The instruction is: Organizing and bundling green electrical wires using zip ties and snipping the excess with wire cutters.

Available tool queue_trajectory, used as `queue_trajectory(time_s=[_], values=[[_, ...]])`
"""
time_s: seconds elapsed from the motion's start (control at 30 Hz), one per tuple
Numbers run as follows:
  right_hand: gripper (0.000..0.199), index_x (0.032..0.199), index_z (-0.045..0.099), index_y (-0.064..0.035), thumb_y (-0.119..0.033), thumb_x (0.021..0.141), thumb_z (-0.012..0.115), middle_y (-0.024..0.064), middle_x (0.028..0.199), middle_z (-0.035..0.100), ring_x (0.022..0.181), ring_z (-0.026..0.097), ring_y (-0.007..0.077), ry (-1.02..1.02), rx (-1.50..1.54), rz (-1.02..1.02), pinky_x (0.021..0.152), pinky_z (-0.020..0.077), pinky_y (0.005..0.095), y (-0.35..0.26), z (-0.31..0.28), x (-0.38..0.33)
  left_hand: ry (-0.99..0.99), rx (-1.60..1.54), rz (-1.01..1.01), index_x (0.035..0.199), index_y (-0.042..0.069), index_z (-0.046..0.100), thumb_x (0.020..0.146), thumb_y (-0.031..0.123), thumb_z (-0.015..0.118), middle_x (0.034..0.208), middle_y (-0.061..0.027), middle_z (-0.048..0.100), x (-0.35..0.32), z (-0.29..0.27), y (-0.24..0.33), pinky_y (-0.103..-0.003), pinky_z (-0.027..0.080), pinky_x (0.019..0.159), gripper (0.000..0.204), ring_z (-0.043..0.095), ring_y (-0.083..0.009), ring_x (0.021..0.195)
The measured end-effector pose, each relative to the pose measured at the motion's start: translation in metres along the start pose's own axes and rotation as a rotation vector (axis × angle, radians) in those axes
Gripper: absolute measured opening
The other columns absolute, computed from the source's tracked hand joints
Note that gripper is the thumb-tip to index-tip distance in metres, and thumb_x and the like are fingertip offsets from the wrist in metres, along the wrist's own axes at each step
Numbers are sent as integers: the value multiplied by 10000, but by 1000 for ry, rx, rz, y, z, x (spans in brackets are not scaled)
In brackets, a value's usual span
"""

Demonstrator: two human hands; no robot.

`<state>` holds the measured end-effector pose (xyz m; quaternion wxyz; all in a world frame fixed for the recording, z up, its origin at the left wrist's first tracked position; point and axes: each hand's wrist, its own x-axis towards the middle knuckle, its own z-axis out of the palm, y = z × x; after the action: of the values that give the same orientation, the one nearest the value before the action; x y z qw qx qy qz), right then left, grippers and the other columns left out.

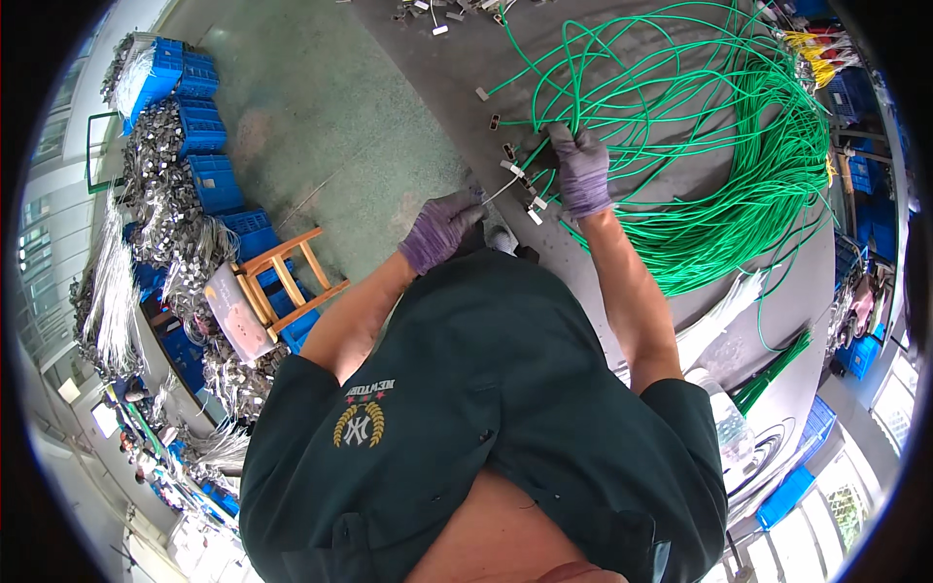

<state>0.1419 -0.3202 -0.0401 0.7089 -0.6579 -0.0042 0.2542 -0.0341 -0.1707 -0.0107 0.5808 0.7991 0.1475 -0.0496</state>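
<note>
Right hand (581,171) — purple-gloved, fingers closed around a bunch of green cables (680,146) on the grey table (437,68). Left hand (439,228) pinches one white-tagged cable end (505,185) — just beyond its fingertips.

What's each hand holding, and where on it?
Right hand grips a bunch of thin green cables near their tagged ends. Left hand pinches one thin pale wire end between its fingertips.
</note>
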Motion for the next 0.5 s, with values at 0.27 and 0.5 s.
queue_trajectory(time_s=[0.27,0.5], values=[[259,855,566,-6,-263,882,553,97,738,645,616,623,159,-96,128,0,559,498,263,-6,11,-27,81,-164,-118,888,18,606,873,174,531,621,-7,489,11,-5,27,-233,378,517,174,461,-79,553],[314,871,558,10,-302,893,539,108,729,649,589,631,162,-255,126,109,491,478,241,-30,16,-32,89,-580,-359,854,20,588,881,159,539,576,24,427,26,-1,46,-210,281,407,150,369,-52,471]])
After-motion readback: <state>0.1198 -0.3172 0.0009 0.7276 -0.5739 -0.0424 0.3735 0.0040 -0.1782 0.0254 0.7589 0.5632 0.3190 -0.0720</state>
